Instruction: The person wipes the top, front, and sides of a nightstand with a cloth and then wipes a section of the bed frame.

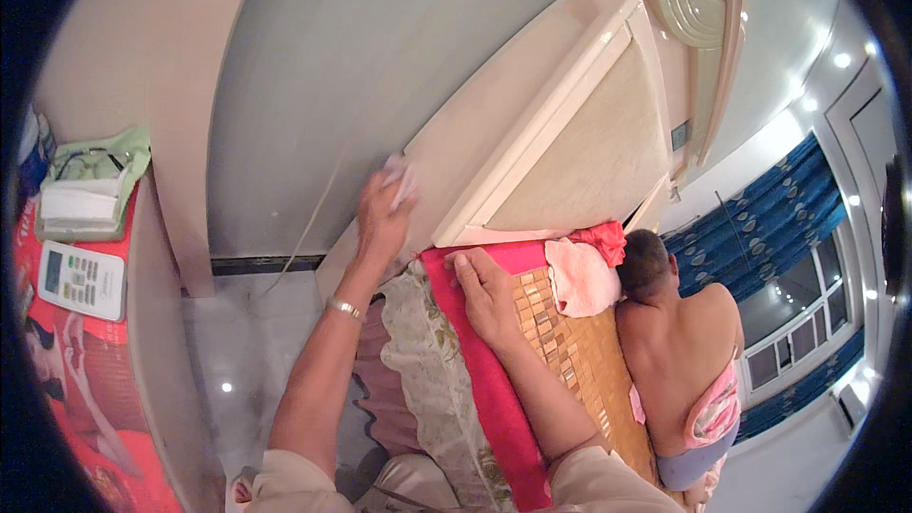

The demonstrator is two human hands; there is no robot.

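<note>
My left hand [382, 217] grips a crumpled pale cloth [403, 178]. It is at the edge of a cream headboard [456, 128], near the grey wall, and the cloth is slightly blurred. A metal-banded wristwatch or bracelet [346, 308] circles that wrist. My right hand [490, 296] is over the red border [481, 385] of the bed cover, just below the headboard's padded panel [570, 149]. Nothing shows in its grasp; its thumb is apart from the fingers, which are partly hidden. Beside it lies a bamboo tile mat [548, 331].
A person [677, 363] lies on the bed at right, back towards me, near a pink towel [581, 278] and a red cloth [605, 241]. At left, a cabinet top holds a remote control [83, 280] and a tissue pack [82, 203]. A cord [306, 235] hangs along the wall.
</note>
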